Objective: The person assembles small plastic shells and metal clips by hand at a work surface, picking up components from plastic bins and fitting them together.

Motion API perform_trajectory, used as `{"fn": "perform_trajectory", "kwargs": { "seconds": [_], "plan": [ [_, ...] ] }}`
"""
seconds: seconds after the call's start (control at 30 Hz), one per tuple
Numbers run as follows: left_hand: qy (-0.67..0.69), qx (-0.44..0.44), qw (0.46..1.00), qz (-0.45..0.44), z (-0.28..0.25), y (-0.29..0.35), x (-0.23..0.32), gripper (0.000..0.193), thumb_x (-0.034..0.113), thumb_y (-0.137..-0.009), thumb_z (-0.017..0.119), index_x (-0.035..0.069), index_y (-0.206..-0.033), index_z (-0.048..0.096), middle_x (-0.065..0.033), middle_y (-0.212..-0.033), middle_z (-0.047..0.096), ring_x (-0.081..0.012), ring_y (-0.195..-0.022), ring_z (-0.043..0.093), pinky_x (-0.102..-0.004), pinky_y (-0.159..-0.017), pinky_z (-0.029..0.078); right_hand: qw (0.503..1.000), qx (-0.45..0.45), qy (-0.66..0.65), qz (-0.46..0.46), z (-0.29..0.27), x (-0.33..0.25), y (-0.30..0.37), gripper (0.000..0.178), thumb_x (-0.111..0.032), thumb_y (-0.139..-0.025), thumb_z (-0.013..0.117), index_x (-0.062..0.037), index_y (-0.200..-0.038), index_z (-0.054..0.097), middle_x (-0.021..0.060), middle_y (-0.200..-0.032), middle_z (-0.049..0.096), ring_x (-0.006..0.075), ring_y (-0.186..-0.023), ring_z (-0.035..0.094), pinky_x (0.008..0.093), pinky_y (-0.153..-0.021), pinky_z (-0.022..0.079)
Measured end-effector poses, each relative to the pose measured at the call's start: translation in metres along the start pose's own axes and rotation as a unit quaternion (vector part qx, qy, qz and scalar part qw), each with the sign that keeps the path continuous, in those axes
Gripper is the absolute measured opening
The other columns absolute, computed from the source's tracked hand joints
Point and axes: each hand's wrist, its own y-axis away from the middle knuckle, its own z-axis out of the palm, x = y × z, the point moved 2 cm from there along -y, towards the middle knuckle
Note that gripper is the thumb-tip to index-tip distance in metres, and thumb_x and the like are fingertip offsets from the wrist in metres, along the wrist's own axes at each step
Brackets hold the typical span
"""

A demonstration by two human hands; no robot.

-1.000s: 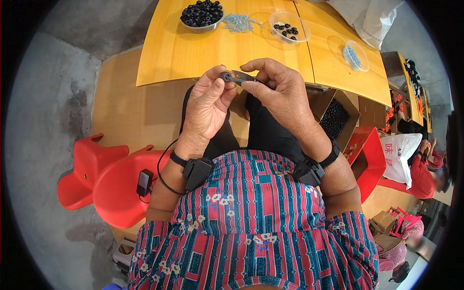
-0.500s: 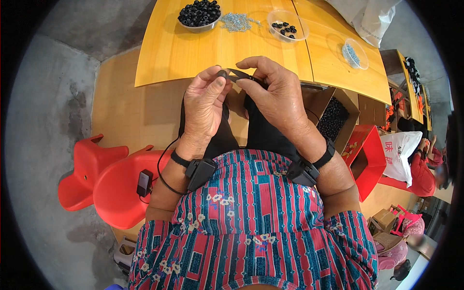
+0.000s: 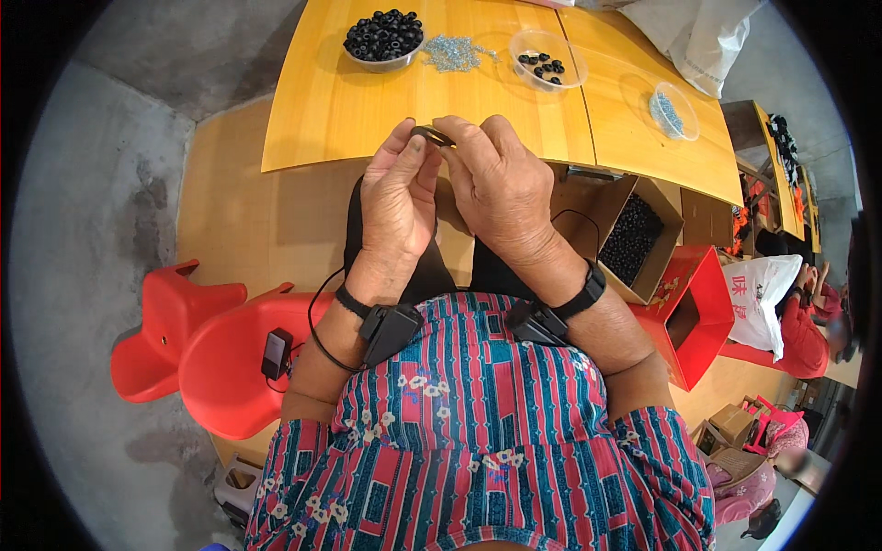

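My left hand [image 3: 398, 204] is closed, its thumb and fingertips pinching a small dark rounded part [image 3: 419, 133] just in front of the table's near edge. My right hand [image 3: 503, 188] is wrapped round small black snips [image 3: 440, 140]. The tips of the snips meet the part at my left fingertips; their grip is hidden inside my right hand. Beyond my hands, a clear bowl [image 3: 386, 65] heaped with black ring-like pieces [image 3: 384, 33] stands on the table. Beside it lies a loose pile of small silvery pieces [image 3: 454, 53]. A shallow clear dish [image 3: 577, 72] holds several black pieces [image 3: 542, 68].
A yellow wooden table [image 3: 322, 119] spans the far side. At its right stands a clear tub [image 3: 689, 129] of small bluish-silver pieces. Below are a carton [image 3: 675, 207] of black pieces and a red box [image 3: 712, 317]. Red chairs [image 3: 220, 367] stand left; other people sit far right.
My right hand has turned and moved left, closer to my left hand. The blades, plainly apart before, are now mostly covered by my right fingers.
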Motion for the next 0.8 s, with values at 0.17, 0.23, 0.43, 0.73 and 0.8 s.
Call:
{"fn": "perform_trajectory", "kwargs": {
  "seconds": [0.17, 0.23, 0.43, 0.73, 0.8],
  "plan": [
    [-0.002, -0.03, 0.999, -0.024, 0.004, -0.001, 0.005, 0.025, 0.006, -0.089, 0.057, 0.001, -0.113, 0.053, -0.006, -0.097, 0.06, -0.0131, -0.089, 0.06, -0.0252, -0.084, 0.051, 0.985, -0.013, -0.149, 0.085, 0.001, 0.012, -0.001, 0.023, -0.009, -0.073, 0.066, -0.0099, -0.096, 0.063, 0.0078, -0.074, 0.056, 0.0237, -0.061, 0.059, 0.0319, -0.052, 0.048],
    [-0.029, -0.059, 0.997, -0.032, 0.003, -0.001, 0.01, 0.025, 0.004, -0.089, 0.056, -0.001, -0.113, 0.054, -0.0058, -0.097, 0.06, -0.0133, -0.089, 0.06, -0.0255, -0.083, 0.05, 0.983, -0.019, -0.163, 0.083, -0.001, 0.013, -0.001, 0.023, -0.008, -0.073, 0.067, -0.009, -0.095, 0.063, 0.0085, -0.074, 0.056, 0.0237, -0.061, 0.059, 0.0318, -0.053, 0.048],
    [-0.121, -0.063, 0.99, -0.039, 0.0, 0.002, 0.017, 0.026, 0.005, -0.088, 0.059, 0.0, -0.113, 0.056, -0.0036, -0.098, 0.061, -0.0099, -0.086, 0.059, -0.0224, -0.077, 0.049, 0.962, -0.039, -0.237, 0.132, 0.0, 0.019, 0.003, 0.022, -0.008, -0.072, 0.069, -0.0078, -0.093, 0.063, 0.0096, -0.074, 0.058, 0.0237, -0.064, 0.06, 0.0312, -0.056, 0.048],
    [-0.155, -0.081, 0.983, -0.051, -0.01, -0.004, 0.022, 0.022, 0.003, -0.087, 0.059, -0.001, -0.108, 0.057, -0.0051, -0.093, 0.062, -0.0107, -0.081, 0.061, -0.0207, -0.071, 0.052, 0.982, -0.048, -0.161, 0.088, -0.005, 0.014, -0.001, 0.023, -0.009, -0.071, 0.071, -0.008, -0.093, 0.063, 0.0093, -0.073, 0.058, 0.0229, -0.064, 0.061, 0.0316, -0.056, 0.048],
    [-0.179, -0.071, 0.981, -0.036, -0.008, -0.005, 0.023, 0.021, 0.003, -0.086, 0.06, 0.0, -0.107, 0.057, -0.0051, -0.092, 0.062, -0.0103, -0.079, 0.061, -0.02, -0.069, 0.052, 0.982, -0.05, -0.161, 0.088, -0.004, 0.015, -0.001, 0.023, -0.008, -0.071, 0.07, -0.0077, -0.093, 0.063, 0.0091, -0.073, 0.058, 0.0216, -0.062, 0.061, 0.0306, -0.055, 0.048]
  ]
}}
